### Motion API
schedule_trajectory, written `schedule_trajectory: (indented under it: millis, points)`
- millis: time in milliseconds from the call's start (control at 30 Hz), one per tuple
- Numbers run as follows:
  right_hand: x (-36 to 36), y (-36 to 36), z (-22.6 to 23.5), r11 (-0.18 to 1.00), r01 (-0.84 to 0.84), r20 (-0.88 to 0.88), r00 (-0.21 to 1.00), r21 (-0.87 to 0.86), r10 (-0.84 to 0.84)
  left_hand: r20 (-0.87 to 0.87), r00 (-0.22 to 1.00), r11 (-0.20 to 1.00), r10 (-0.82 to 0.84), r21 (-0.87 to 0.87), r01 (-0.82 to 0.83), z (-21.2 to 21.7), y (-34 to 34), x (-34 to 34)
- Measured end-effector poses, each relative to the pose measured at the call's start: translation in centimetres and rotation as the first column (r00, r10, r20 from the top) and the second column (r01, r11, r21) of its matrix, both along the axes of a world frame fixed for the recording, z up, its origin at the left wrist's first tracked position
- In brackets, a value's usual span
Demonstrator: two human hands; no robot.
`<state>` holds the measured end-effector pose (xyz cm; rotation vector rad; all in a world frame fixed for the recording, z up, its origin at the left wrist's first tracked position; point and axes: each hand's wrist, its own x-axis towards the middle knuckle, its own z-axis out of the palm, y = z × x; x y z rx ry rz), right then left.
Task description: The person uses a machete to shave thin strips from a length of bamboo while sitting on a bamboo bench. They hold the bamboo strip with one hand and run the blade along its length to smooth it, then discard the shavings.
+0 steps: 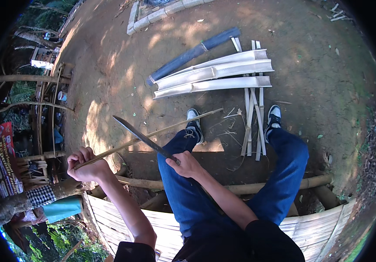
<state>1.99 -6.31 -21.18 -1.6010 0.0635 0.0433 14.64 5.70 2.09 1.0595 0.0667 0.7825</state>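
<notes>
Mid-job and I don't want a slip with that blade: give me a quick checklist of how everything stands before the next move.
1. Left hand gripping the thin bamboo strip near one end: ok.
2. Right hand closed on the handle of the long knife: ok.
3. Left fingers apart from the blade: ok, there is a gap between them and its tip.
4. Blade touching the strip: cannot tell; they cross in this view.
5. Left leg well away from the knife hand: not ok, the hand is right over or against it.
6. Ground between the shoes uncluttered: not ok, loose strips lie there.
</notes>
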Motion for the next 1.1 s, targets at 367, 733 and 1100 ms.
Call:
schedule_trajectory:
  millis: [367,733,1100]
  points:
    - [3.0,-6.2,-16.7,0.914,0.194,-0.563,0.737,-0.355,-0.375,-0.079,0.975,0.978,0.206,0.043,-0.203,-2.0,3.1,5.8]
    - [7.0,-0.1,-4.5,0.976,-0.129,-0.032,0.992,-0.174,0.125,-0.067,0.952,0.945,0.299,0.156,-0.286,-1.3,1.8,8.1]
    - [0.3,-13.6,-28.9,0.936,0.258,-0.942,0.176,-0.237,-0.287,-0.093,0.893,0.884,0.439,0.221,-0.412,-3.3,6.3,11.3]
